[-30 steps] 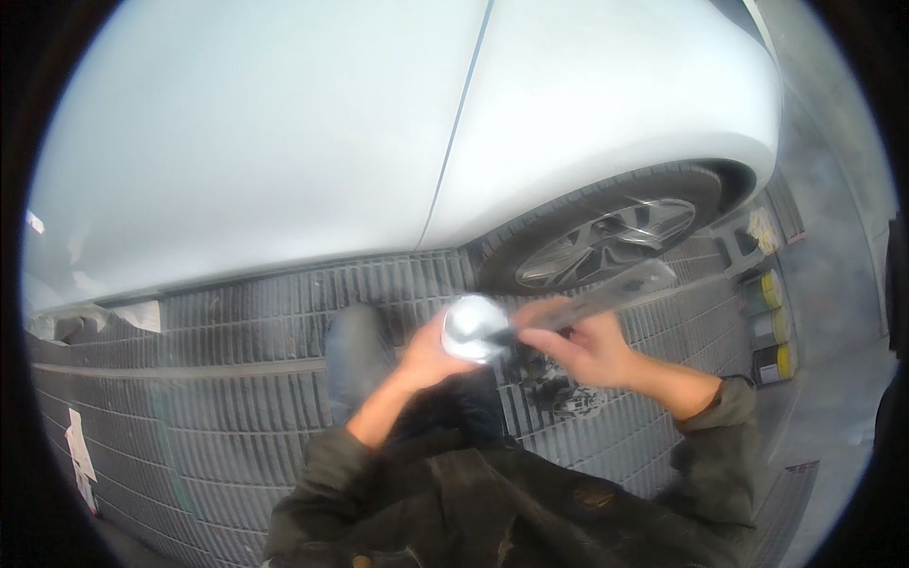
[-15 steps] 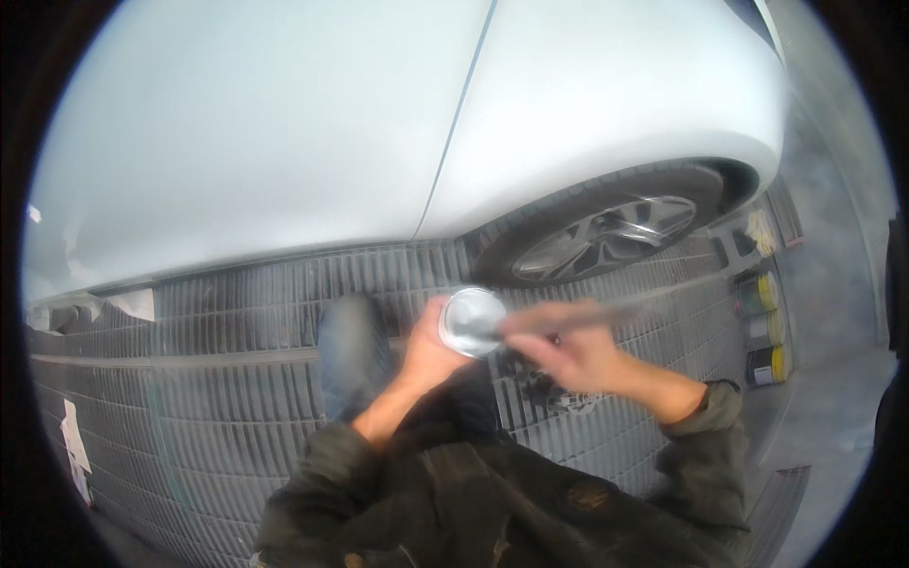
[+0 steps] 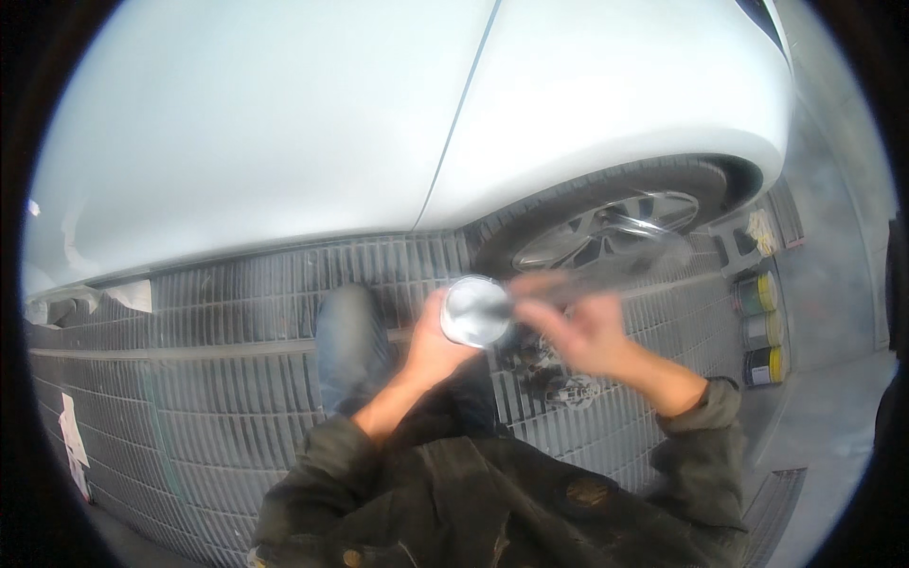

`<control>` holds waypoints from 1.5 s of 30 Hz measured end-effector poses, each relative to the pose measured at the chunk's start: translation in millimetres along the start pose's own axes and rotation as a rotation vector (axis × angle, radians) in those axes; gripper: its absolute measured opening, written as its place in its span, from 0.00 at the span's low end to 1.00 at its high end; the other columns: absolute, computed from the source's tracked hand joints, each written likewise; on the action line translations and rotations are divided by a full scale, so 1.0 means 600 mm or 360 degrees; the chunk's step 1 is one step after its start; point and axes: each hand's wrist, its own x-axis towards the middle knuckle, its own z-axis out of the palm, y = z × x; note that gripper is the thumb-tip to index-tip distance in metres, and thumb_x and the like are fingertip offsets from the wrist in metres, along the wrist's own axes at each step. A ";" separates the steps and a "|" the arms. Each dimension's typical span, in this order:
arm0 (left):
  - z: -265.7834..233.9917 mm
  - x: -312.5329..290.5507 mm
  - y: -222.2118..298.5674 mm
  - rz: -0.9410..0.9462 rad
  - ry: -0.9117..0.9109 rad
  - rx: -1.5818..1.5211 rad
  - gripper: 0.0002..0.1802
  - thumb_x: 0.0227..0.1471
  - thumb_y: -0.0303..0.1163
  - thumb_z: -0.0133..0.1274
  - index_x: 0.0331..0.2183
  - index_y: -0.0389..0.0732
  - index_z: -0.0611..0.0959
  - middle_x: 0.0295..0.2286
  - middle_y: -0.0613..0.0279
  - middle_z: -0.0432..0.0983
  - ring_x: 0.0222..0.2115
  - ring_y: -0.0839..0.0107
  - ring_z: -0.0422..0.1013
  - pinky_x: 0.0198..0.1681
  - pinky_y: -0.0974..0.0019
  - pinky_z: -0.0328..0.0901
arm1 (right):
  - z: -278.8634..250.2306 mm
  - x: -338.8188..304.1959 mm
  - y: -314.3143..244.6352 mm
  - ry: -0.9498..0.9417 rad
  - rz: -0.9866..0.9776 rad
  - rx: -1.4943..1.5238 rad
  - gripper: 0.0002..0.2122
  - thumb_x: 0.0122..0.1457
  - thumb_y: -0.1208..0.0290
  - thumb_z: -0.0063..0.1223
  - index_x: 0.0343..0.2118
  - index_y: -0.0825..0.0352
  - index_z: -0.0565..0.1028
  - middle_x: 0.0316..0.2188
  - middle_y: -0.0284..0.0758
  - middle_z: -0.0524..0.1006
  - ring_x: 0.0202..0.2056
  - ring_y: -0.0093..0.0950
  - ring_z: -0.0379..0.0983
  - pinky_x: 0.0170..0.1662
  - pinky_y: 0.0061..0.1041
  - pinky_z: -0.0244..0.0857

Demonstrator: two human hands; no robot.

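Note:
My left hand (image 3: 431, 341) is wrapped round a small round cup (image 3: 476, 312) with a pale rim and silvery-grey contents. It is held above the floor grating, in front of my body. Close to the cup's right side, my right hand (image 3: 582, 331) has its fingers pinched together on a long stick-like thing (image 3: 615, 275). Motion smears that thing, so its exact kind does not show. One end lies at the cup and the other points to the right, toward the car wheel.
A white car body (image 3: 284, 123) fills the far side, with its wheel (image 3: 615, 222) low to the right. Slatted grating (image 3: 237, 426) covers the floor. Several yellow-edged cans (image 3: 762, 331) stand at right. A metallic device (image 3: 573, 388) lies below my right hand. Torn paper (image 3: 71, 445) is at left.
The cup has shifted slightly up in the picture. My right hand has moved a little to the right, and the stick-like thing is more smeared and tilted higher.

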 end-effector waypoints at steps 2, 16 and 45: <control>-0.005 0.004 -0.015 0.0112 0.0044 -0.0033 0.47 0.33 0.28 0.75 0.54 0.38 0.67 0.48 0.57 0.72 0.51 0.68 0.68 0.56 0.63 0.63 | -0.011 0.014 0.008 0.0142 0.0190 -0.0030 0.09 0.61 0.73 0.57 0.42 0.69 0.80 0.34 0.40 0.82 0.33 0.28 0.80 0.36 0.24 0.73; -0.070 0.044 0.037 0.0102 -0.1221 0.0153 0.46 0.31 0.36 0.72 0.54 0.41 0.72 0.50 0.52 0.73 0.53 0.60 0.68 0.57 0.58 0.61 | -0.060 0.044 -0.004 -0.0530 -0.0461 0.0077 0.07 0.56 0.70 0.61 0.37 0.63 0.83 0.26 0.35 0.82 0.24 0.28 0.79 0.28 0.24 0.71; -0.031 0.027 0.039 0.0248 -0.0147 0.0140 0.43 0.32 0.34 0.75 0.50 0.41 0.71 0.46 0.58 0.74 0.48 0.68 0.70 0.53 0.62 0.64 | -0.026 -0.012 -0.005 -0.0072 -0.0115 -0.0011 0.09 0.59 0.75 0.58 0.42 0.69 0.80 0.30 0.35 0.82 0.27 0.19 0.75 0.29 0.20 0.68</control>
